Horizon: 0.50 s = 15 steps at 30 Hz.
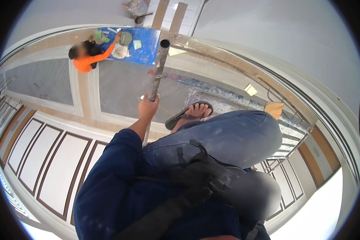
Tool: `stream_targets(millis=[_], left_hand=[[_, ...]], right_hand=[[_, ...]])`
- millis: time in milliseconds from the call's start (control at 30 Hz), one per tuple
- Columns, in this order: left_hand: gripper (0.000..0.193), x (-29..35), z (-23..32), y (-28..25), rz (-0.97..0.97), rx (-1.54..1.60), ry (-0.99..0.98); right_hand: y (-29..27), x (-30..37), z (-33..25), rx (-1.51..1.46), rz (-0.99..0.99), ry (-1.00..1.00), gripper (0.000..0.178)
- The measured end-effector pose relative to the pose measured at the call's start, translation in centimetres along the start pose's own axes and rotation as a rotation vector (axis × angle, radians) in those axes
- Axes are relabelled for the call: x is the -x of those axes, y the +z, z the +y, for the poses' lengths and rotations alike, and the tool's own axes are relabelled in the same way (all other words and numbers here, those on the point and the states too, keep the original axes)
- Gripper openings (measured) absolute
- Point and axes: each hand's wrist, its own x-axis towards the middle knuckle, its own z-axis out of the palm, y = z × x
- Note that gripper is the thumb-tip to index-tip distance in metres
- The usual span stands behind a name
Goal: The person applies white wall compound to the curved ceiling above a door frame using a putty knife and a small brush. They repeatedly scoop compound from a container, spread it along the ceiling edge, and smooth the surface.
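My left hand (148, 107) is wrapped round an upright metal scaffold pole (160, 64), below its open top end. A clamp or joint with a bit of red sits on the pole just above the hand. Close by, my foot in a dark sandal (174, 120) rests at the edge of a paint-spattered scaffold plank (212, 98). My bent leg in blue-grey trousers (228, 138) covers part of that plank. My right hand does not show.
Far below, a person in orange (86, 63) crouches beside a blue sheet (146, 48) holding a bucket and bags. Scaffold rungs (290, 140) stand at the right. A brown piece of board (274, 109) lies by them. Panelled white walls (64, 170) run along the left.
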Motion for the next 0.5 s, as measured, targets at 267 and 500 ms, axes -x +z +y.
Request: stream_targets(millis=[267,500], left_hand=[[0.053,0.5,0.5,-0.5,-0.005,0.012,-0.016],[0.055,1.0,-0.3,0.3,-0.024,0.053,-0.036]], right_hand=[[-2.4,-0.1,-5.2,-0.094,-0.290,0.055,0.069],[-0.5,-7.1,-35.9,0.056,-0.712,-0.453,0.064]])
